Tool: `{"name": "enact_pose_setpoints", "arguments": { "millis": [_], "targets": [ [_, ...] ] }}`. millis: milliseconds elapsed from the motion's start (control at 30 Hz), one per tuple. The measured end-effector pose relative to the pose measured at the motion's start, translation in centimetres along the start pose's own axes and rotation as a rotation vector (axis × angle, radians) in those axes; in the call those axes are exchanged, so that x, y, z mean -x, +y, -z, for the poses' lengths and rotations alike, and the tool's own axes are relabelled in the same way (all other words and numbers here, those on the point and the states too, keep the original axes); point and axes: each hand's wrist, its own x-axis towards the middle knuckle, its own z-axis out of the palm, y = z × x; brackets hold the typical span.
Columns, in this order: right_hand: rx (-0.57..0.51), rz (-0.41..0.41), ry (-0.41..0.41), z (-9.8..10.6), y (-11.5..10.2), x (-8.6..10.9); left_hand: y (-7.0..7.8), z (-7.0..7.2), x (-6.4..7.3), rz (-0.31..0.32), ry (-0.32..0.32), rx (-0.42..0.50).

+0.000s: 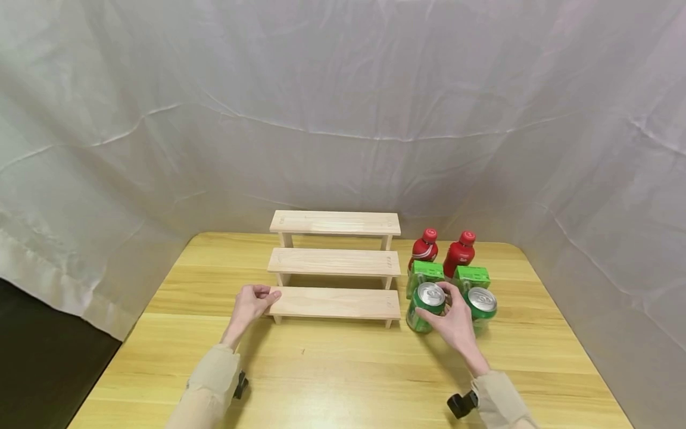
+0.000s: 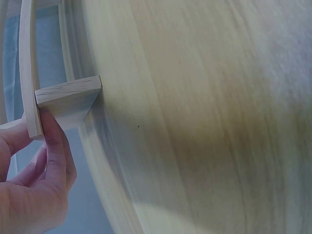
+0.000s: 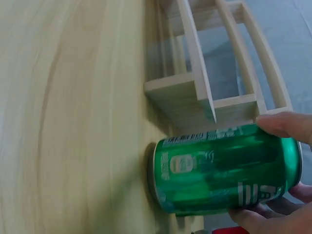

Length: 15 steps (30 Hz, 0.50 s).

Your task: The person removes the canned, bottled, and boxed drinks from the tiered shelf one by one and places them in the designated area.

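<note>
A three-step wooden display stand (image 1: 333, 302) stands at the middle of the table. My left hand (image 1: 252, 307) pinches the left end of its lowest board, thumb on one face and fingers on the other in the left wrist view. To the right of the stand, my right hand (image 1: 454, 317) grips a green soda can (image 1: 420, 319) round its upper part. The can is upright; in the right wrist view its base is at the table, close beside the stand's end leg (image 3: 173, 92). A second green can (image 1: 481, 302) stands just right of my right hand.
Behind the cans are two green drink cartons (image 1: 427, 271) (image 1: 471, 276), one per column. Two red-capped bottles (image 1: 424, 247) (image 1: 460, 255) stand farther back. A pale curtain (image 1: 343, 119) hangs behind the wooden table (image 1: 332, 381).
</note>
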Motion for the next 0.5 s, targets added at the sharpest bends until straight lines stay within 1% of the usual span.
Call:
{"name": "enact_pose_setpoints", "arguments": {
  "millis": [200, 500],
  "targets": [
    [0.002, 0.009, -0.016, -0.07, 0.34, 0.34, -0.1, 0.01, 0.07, 0.014, -0.003, 0.006],
    [0.045, 0.072, 0.006, -0.31, 0.64, 0.55, 0.0, 0.0, 0.1, 0.03, -0.006, 0.007]
  ]
}}
